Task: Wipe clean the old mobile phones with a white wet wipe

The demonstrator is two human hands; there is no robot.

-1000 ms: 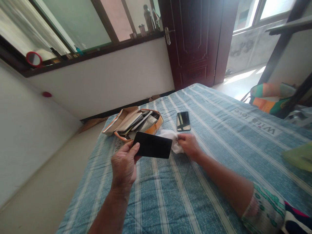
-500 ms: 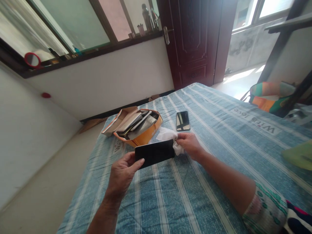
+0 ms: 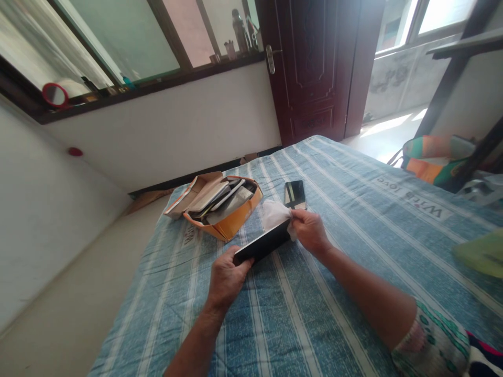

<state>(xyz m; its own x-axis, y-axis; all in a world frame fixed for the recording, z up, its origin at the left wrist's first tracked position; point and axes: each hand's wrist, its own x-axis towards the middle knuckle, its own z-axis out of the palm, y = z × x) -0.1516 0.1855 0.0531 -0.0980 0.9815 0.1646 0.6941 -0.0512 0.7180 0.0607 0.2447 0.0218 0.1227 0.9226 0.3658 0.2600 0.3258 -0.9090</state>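
A black smartphone (image 3: 264, 245) is gripped at its near left end by my left hand (image 3: 228, 277), thumb on the dark face. It is tilted, with one pale long edge turned up. My right hand (image 3: 310, 230) pinches a thin white cloth or tissue (image 3: 275, 213) against the far right end of the phone. Part of the white piece hangs behind the phone. Just beyond my right hand, a second smartphone (image 3: 295, 195) lies flat on the bed. An open orange cardboard box (image 3: 233, 222) stands to the left, packed with flat items I cannot make out fully.
The bed has a blue striped sheet (image 3: 334, 303). A yellow-green thing (image 3: 481, 254) lies at its right side. Beyond the bed are a dark red door (image 3: 314, 68) and a window sill with a red-framed mirror (image 3: 55, 95). A colourful bag (image 3: 436, 159) stands at the right.
My left hand has moved right and slightly down, and the phone has turned so its far end points up and its face is more edge-on. My right hand stays at that end with the white piece.
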